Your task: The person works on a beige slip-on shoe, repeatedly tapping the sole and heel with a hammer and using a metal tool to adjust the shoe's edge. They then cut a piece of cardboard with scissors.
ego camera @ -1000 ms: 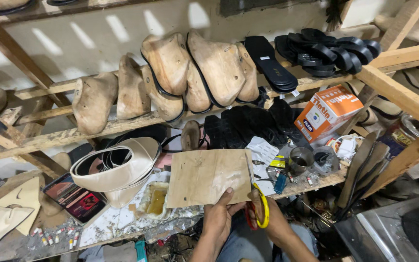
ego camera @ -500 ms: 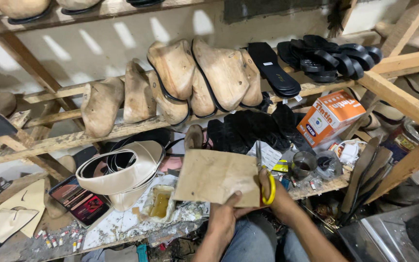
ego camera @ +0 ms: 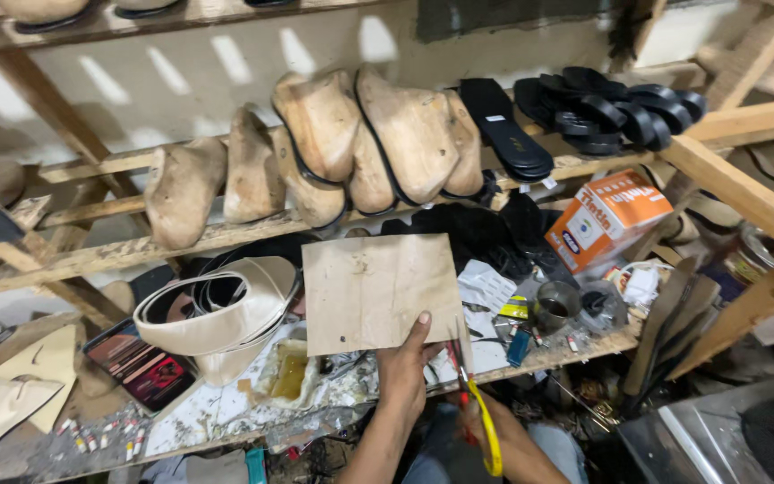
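left hand (ego camera: pixel 402 376) on tan sheet (ego camera: pixel 380 291), scissors (ego camera: pixel 477 403) seemingly in right hand (ego camera: pixel 503 439)

Both forearms are bare, no sleeves visible. The left hand (ego camera: pixel 402 376) and right hand (ego camera: pixel 494 439) wear no gloves. Blue trousers show below, at the knees.
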`<state>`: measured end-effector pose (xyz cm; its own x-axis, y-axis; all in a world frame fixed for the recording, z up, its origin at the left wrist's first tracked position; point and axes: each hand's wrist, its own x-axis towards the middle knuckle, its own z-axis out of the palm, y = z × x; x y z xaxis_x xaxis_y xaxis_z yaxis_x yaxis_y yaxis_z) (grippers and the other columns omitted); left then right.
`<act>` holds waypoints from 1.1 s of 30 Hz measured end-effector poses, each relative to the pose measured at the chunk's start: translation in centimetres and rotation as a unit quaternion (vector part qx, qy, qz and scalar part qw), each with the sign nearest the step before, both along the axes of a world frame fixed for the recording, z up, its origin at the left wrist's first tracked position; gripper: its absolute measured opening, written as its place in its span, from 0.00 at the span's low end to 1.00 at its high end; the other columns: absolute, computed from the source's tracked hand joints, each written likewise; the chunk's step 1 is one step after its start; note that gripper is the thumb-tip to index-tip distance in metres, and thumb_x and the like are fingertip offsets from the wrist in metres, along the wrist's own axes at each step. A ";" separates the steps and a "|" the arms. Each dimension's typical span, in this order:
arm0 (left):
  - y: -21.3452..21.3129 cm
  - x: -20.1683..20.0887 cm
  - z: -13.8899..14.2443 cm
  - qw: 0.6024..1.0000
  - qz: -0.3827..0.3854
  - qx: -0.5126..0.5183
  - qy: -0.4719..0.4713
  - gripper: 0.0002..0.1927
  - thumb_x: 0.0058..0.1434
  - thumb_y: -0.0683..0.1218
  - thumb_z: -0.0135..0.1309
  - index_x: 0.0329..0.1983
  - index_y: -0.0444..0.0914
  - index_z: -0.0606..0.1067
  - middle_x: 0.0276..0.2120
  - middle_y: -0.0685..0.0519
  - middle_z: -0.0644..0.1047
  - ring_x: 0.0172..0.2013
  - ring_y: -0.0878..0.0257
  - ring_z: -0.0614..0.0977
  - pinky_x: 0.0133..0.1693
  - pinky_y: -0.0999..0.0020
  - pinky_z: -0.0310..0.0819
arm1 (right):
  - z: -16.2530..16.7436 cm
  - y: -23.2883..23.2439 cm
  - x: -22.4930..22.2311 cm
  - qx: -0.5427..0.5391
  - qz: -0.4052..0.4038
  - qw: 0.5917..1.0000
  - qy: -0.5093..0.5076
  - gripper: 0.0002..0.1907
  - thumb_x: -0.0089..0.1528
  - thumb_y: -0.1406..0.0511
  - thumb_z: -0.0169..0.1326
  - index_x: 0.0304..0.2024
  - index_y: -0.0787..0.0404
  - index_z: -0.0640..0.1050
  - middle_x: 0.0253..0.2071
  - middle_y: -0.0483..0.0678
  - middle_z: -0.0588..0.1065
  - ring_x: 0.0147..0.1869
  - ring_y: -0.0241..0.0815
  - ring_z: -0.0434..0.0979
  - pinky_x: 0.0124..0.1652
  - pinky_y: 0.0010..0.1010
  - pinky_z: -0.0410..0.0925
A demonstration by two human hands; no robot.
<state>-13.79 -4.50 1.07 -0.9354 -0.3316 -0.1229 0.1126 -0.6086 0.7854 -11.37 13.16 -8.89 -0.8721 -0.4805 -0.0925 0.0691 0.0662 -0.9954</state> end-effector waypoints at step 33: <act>1.0 0.0 -1.9 1.000 0.007 0.002 0.005 0.26 0.58 0.41 0.61 0.59 0.30 0.71 0.49 0.44 0.80 0.41 0.54 0.83 0.34 0.60 0.82 | -0.1 -1.8 0.9 -0.048 -0.112 0.991 -0.059 0.28 0.64 0.47 0.48 0.39 0.66 0.78 0.21 0.45 0.69 0.22 0.38 0.68 0.23 0.30 0.62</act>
